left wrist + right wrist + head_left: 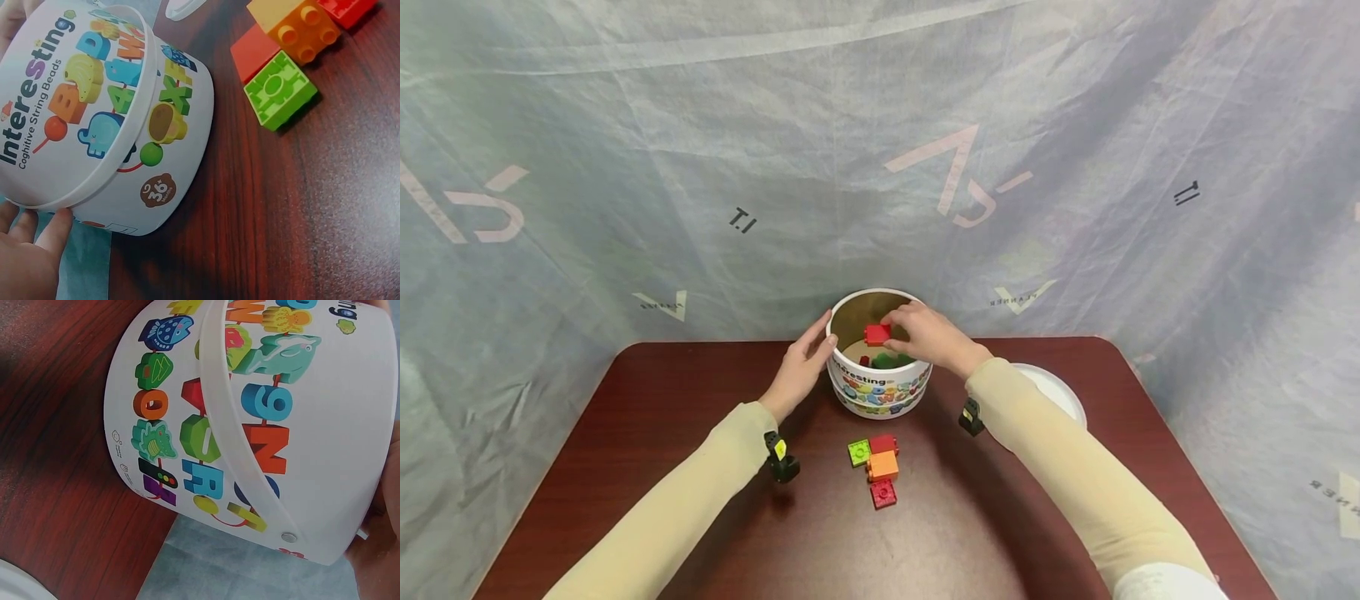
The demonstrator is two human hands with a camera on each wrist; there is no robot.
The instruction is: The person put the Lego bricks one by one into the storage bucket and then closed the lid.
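A white bucket [880,400] with colourful printed beads and letters stands upright toward the back of the table. My left hand [795,375] rests against its left side, fingers fairly straight along the wall and thumb close to the rim. Over the bucket's mouth, my right hand [928,335] pinches a red toy brick [877,335]. Green pieces [886,361] and a bit of red lie inside the bucket. In front of it, on the table, sit a lime green brick [859,452], a red brick [883,443], an orange brick [883,467] and another red brick [883,493], grouped close together.
A white round lid [1060,392] lies to the right of the bucket, partly covered by my right sleeve. The dark reddish-brown wooden table [700,417] ends at a grey printed curtain [820,167] behind. The bucket's white handle [147,69] hangs across its front.
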